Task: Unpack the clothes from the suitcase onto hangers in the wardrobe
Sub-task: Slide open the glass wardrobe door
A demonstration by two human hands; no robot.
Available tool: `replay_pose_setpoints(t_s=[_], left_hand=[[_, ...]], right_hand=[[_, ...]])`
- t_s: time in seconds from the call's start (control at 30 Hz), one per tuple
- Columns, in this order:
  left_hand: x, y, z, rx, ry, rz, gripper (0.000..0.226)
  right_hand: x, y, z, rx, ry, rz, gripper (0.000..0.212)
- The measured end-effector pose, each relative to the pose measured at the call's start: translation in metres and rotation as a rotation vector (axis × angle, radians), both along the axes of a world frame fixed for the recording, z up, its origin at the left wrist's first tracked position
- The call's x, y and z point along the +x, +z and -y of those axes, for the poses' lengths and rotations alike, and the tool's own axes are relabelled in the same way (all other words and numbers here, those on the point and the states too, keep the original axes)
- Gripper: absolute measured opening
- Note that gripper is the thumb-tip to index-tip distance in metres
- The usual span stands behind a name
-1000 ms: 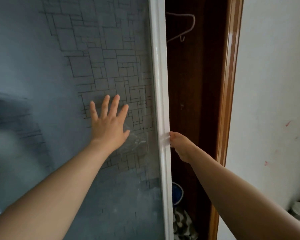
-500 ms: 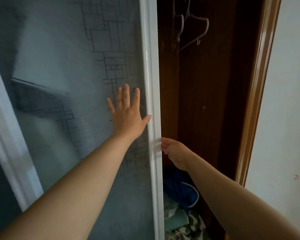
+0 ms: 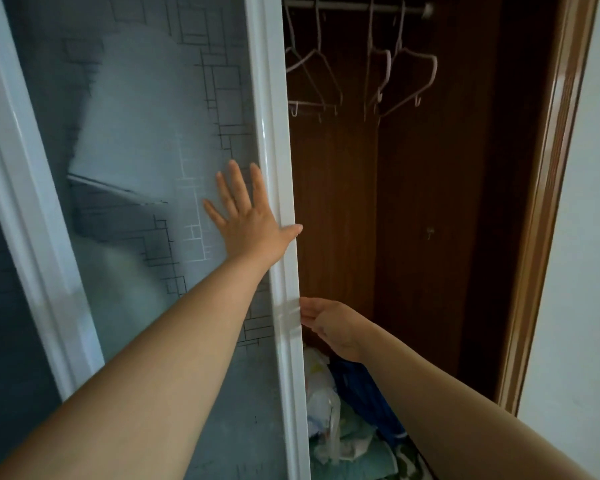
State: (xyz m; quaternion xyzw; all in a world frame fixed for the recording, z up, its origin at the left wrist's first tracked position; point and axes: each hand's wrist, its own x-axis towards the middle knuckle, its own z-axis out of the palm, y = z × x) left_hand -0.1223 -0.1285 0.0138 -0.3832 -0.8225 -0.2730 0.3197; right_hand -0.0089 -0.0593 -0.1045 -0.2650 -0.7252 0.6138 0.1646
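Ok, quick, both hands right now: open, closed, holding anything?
Left hand: open, flat against the sliding door.
Right hand: at that door's edge; whether it grips cannot be told.
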Motion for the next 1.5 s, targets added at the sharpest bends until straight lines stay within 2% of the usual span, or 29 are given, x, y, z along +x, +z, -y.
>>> replay_pose_setpoints(t_s=[0.13, 0.43, 0.8, 1.03, 1.23, 1.37, 1.5], left_hand=[[-0.007, 0.001, 0.007, 0.037, 0.044, 0.035, 0.125], [-0.039, 0.002, 0.047, 0.0, 0.166, -0.013, 0.123], [-0.074, -0.015, 0.095, -0.003, 0.324, -0.142, 0.103], [-0.088, -0.018, 0.117, -0.017, 0.39, -0.196, 0.094], [-0.103, -0.018, 0.134, -0.034, 0.461, -0.176, 0.092], [-0.109, -0.019, 0.145, -0.033, 0.5, -0.208, 0.089], [-0.115, -0.022, 0.156, -0.062, 0.521, -0.302, 0.085]], right_hand=[[-0.017, 0.001, 0.005, 0.013, 0.056, 0.013, 0.064], [-0.041, 0.004, 0.035, -0.062, 0.204, -0.02, 0.075], [-0.09, 0.002, 0.069, -0.127, 0.326, -0.009, 0.079], [-0.116, -0.001, 0.086, -0.08, 0.361, 0.033, 0.085], [-0.126, 0.004, 0.105, -0.058, 0.425, 0.011, 0.074], [-0.131, 0.003, 0.116, -0.086, 0.42, -0.045, 0.057], [-0.138, 0.003, 0.126, -0.09, 0.455, -0.049, 0.059]])
